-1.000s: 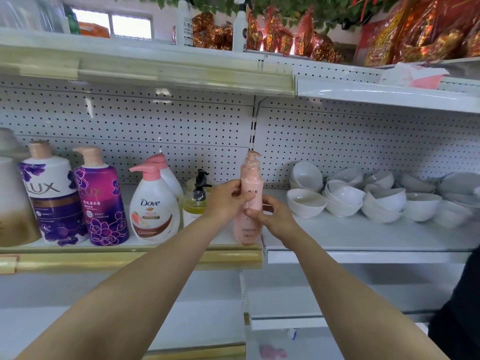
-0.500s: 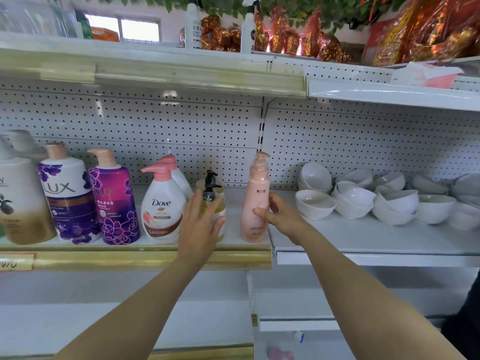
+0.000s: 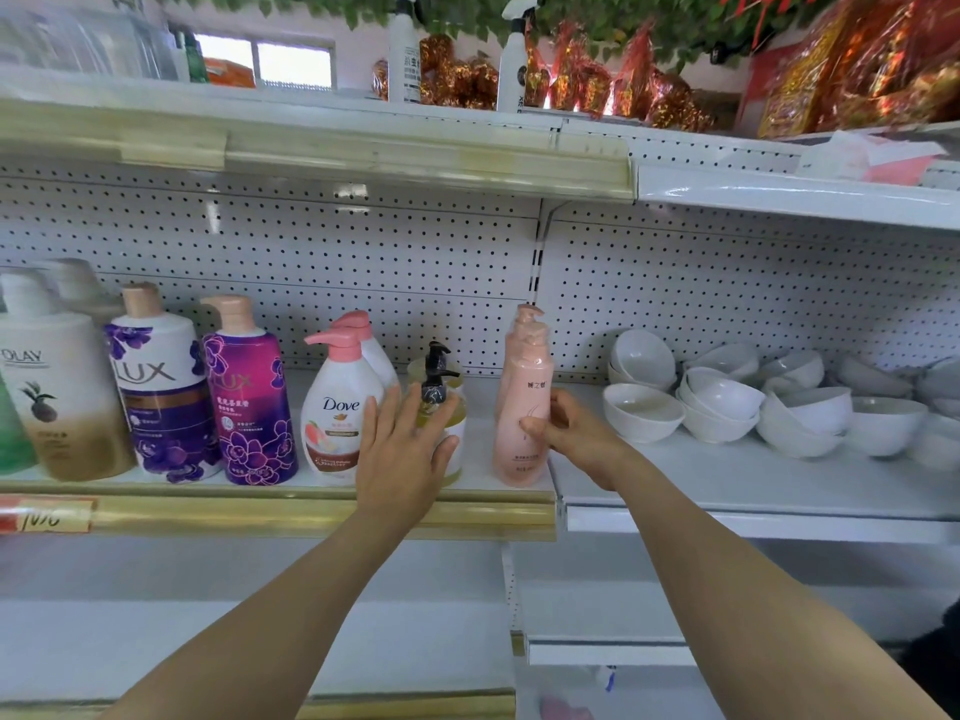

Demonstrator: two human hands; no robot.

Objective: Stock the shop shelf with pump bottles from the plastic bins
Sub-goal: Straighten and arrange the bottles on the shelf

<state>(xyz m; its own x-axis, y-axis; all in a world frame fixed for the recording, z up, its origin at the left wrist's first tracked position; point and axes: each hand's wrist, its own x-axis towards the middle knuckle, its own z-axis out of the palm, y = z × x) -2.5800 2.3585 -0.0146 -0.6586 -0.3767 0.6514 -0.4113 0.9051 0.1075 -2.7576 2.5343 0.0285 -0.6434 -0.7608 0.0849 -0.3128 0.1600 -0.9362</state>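
Observation:
A tall pink pump bottle (image 3: pixel 522 407) stands upright at the right end of the shelf (image 3: pixel 322 514) with the gold edge strip. My right hand (image 3: pixel 569 439) holds its lower half, thumb in front and fingers behind. My left hand (image 3: pixel 402 449) is spread with straight fingers against a yellow bottle with a black pump (image 3: pixel 435 379), covering most of it. To the left stand a white Dove bottle (image 3: pixel 335 413), two Lux bottles (image 3: pixel 249 397) (image 3: pixel 156 387) and an Olay bottle (image 3: pixel 57 392).
Stacks of white bowls (image 3: pixel 722 397) fill the white shelf to the right. A second pink-capped bottle stands behind the Dove one. The upper shelf (image 3: pixel 363 158) hangs low overhead with spray bottles and red-gold packets. A lower shelf lies beneath my arms.
My left hand let go of the pink bottle and moved left onto the black-pump bottle. My right hand stays on the pink bottle, which now stands on the shelf.

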